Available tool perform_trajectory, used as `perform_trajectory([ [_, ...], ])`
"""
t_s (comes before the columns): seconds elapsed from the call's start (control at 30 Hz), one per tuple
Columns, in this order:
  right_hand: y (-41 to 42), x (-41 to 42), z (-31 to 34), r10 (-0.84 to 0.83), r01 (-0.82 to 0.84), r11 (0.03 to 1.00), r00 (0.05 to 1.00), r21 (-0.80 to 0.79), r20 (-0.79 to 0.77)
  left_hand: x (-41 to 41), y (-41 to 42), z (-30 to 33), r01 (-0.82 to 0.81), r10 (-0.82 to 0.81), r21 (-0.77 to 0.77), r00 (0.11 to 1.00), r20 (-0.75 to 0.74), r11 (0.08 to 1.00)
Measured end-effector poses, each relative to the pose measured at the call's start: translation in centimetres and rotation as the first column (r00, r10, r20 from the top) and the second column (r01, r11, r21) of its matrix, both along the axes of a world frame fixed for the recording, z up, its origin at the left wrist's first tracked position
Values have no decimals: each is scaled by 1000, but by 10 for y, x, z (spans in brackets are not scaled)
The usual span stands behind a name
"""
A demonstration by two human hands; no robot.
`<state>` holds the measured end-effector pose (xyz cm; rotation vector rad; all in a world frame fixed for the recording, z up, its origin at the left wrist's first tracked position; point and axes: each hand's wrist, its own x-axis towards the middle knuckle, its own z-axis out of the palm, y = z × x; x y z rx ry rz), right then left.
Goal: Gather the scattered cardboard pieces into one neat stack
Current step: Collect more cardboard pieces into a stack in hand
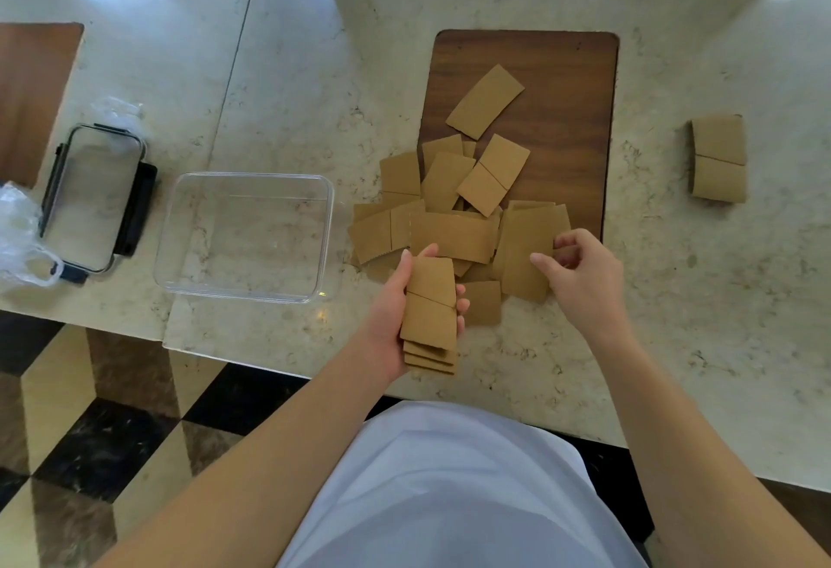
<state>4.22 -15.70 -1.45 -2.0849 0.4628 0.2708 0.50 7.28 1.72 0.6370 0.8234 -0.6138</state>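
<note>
Several tan cardboard pieces (449, 208) lie scattered and overlapping on the marble counter, partly across a dark wooden board (562, 73). My left hand (391, 311) grips a small stack of cardboard pieces (431, 311), held near the counter's front edge. My right hand (580, 271) pinches the right edge of a cardboard piece (526, 253) that lies on the pile. A single piece (485, 101) rests alone farther back on the board. A separate neat stack of cardboard (718, 158) sits on the counter to the right.
An empty clear plastic container (180, 226) stands left of the pile. Its lid (94, 199) and crumpled clear plastic bags (18, 230) lie farther left. The counter's front edge drops off to a checkered floor (112, 432).
</note>
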Motion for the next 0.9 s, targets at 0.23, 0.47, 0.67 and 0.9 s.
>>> perform_trajectory([
  [0.23,-1,-17,15,-31,22,994,995,103,90,-1,5,11,-8,9,-147,1000,4,989],
  [0.47,14,-35,53,282,-345,938,816,33,505,-10,-1,16,55,-53,-178,998,15,983],
  [0.67,35,-60,45,544,-483,831,599,-278,588,-7,-4,17,137,-137,4,989,58,991],
  [0.9,47,-65,55,674,-579,738,601,-347,430,-8,-9,11,163,-164,74,986,12,984],
])
